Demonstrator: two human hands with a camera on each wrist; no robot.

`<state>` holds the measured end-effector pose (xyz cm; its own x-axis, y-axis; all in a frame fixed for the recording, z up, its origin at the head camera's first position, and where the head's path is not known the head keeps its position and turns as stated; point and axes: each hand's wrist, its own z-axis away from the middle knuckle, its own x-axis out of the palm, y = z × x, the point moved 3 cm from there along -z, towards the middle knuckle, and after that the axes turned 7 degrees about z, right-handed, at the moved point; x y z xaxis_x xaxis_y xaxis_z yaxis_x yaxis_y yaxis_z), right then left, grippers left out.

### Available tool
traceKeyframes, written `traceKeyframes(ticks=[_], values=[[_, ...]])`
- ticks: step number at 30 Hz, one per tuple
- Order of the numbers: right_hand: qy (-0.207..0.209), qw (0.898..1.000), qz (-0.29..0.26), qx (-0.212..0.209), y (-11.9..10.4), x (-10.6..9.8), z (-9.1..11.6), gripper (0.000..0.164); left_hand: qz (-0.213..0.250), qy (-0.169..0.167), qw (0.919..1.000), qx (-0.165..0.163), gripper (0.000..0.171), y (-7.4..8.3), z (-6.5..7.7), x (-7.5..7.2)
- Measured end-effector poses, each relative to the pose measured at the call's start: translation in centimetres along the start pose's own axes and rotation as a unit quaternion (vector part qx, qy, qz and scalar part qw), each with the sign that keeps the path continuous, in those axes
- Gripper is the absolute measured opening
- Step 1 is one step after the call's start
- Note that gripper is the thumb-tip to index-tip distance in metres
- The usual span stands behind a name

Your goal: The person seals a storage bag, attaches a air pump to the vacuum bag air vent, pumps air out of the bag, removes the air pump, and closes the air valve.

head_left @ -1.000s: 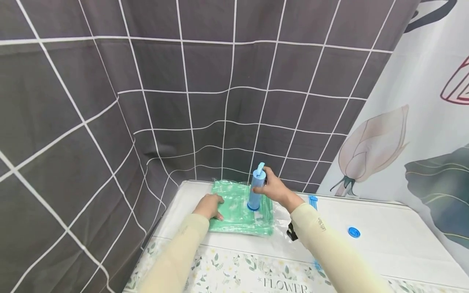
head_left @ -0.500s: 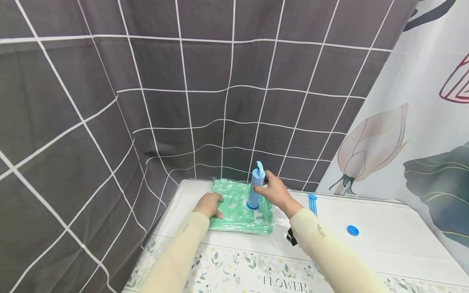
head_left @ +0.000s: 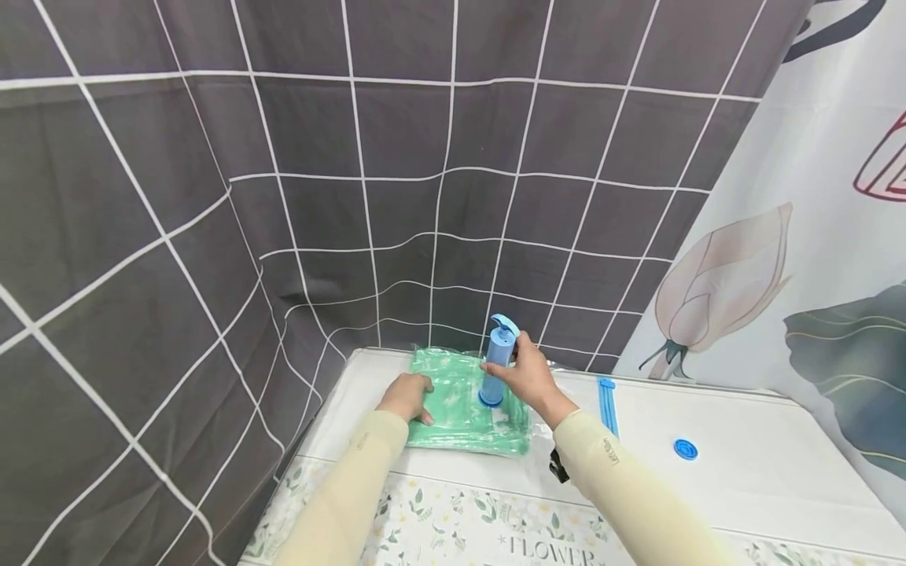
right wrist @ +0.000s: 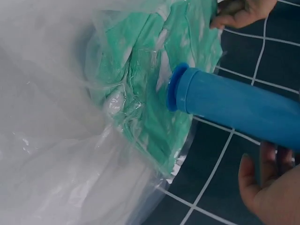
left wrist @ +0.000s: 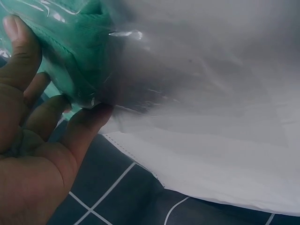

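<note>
A clear plastic bag with folded green-and-white cloth (head_left: pixel 453 401) inside lies at the table's back left. Standing slightly tilted on it is a blue hand pump (head_left: pixel 499 365), its flared base against the bag's top. My right hand (head_left: pixel 531 381) holds the pump's upper barrel, thumb across the near side, fingers partly hidden behind. The pump's light-blue handle (head_left: pixel 506 324) points right. My left hand (head_left: pixel 406 397) rests on the bag's left edge. In the left wrist view its loosely bent, spread fingers (left wrist: pixel 89 126) touch the plastic, with the thumb over the green part.
A blue zip strip (head_left: pixel 607 405) and a round blue valve (head_left: pixel 685 449) lie to the right on the white tabletop (head_left: pixel 764 464). A dark curtain with white grid lines (head_left: pixel 396 212) hangs close behind and left. A flower-patterned cloth (head_left: pixel 439 511) covers the front.
The pump has turned in my right hand, so its handle now shows side-on and points right instead of edge-on. My left hand stays on the bag's edge.
</note>
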<state>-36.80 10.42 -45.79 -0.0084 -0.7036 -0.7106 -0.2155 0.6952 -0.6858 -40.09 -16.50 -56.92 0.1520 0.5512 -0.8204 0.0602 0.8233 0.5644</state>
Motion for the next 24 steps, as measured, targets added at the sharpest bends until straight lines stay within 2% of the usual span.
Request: traceKeyframes(ticks=[3,6,8,11,14,16,18,20,24], values=[[-0.034,0.997,-0.069,-0.008,0.3,-0.1,-0.1,0.071,-0.006,0.000,1.0000,-0.001,0.088,-0.2,-0.2,0.1],[-0.073,0.989,-0.131,-0.008,0.6,0.0,-0.3,0.087,-0.009,0.002,1.0000,-0.002,0.088,-0.1,-0.4,-0.2],[-0.079,0.989,-0.127,-0.005,0.7,0.1,-0.3,0.093,-0.009,0.004,1.0000,-0.001,0.087,0.1,-0.4,-0.4],[-0.056,0.995,-0.076,0.006,0.9,0.4,-0.2,0.097,0.001,0.002,1.0000,0.000,0.086,0.0,-0.5,-0.2],[-0.025,0.999,-0.028,0.014,1.0,0.4,0.1,0.092,0.012,-0.004,0.9999,-0.011,0.087,-0.1,-0.5,0.4],[-0.014,1.000,-0.017,0.011,1.0,0.4,0.2,0.085,0.012,-0.010,0.9997,-0.016,0.087,0.1,-0.3,0.5],[-0.020,0.999,-0.030,0.001,1.1,0.2,0.3,0.079,0.009,-0.011,0.9998,-0.017,0.087,0.1,-0.1,0.6],[-0.036,0.997,-0.067,-0.011,1.4,0.2,0.3,0.077,0.000,-0.009,0.9999,-0.012,0.086,0.1,-0.2,0.6],[-0.073,0.989,-0.131,-0.016,2.1,0.3,0.3,0.088,-0.012,-0.006,0.9999,-0.010,0.086,0.0,-0.4,0.5]])
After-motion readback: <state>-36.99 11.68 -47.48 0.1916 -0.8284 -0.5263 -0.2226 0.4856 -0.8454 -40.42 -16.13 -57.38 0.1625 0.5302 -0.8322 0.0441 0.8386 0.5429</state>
